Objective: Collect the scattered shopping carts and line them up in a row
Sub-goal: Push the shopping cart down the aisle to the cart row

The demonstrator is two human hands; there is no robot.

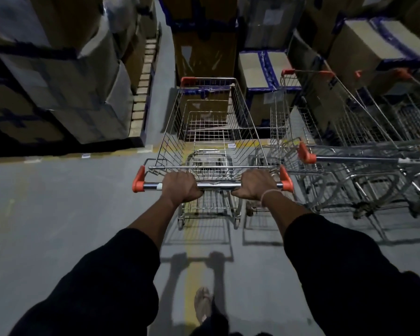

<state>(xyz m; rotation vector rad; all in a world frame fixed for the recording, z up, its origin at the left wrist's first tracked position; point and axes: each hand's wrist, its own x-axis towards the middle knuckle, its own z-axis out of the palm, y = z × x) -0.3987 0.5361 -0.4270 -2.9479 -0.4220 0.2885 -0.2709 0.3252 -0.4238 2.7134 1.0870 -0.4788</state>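
Both hands, left hand (pixel 181 187) and right hand (pixel 256 186), clenched on cart handle (pixel 216 185); parked row (pixel 349 151) just right, axes parallel.

Left grip (pixel 182 187), right grip (pixel 257 187) (both clenched)

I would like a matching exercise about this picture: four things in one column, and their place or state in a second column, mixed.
Things:
1. left hand
2. right hand
3. parked carts
4. cardboard boxes

Places or states:
a. stand to the right of the pushed cart
b. grips the handle bar near its right orange end
c. stacked along the left side of the aisle
d. grips the handle bar left of its middle

Pairs: 1-d, 2-b, 3-a, 4-c
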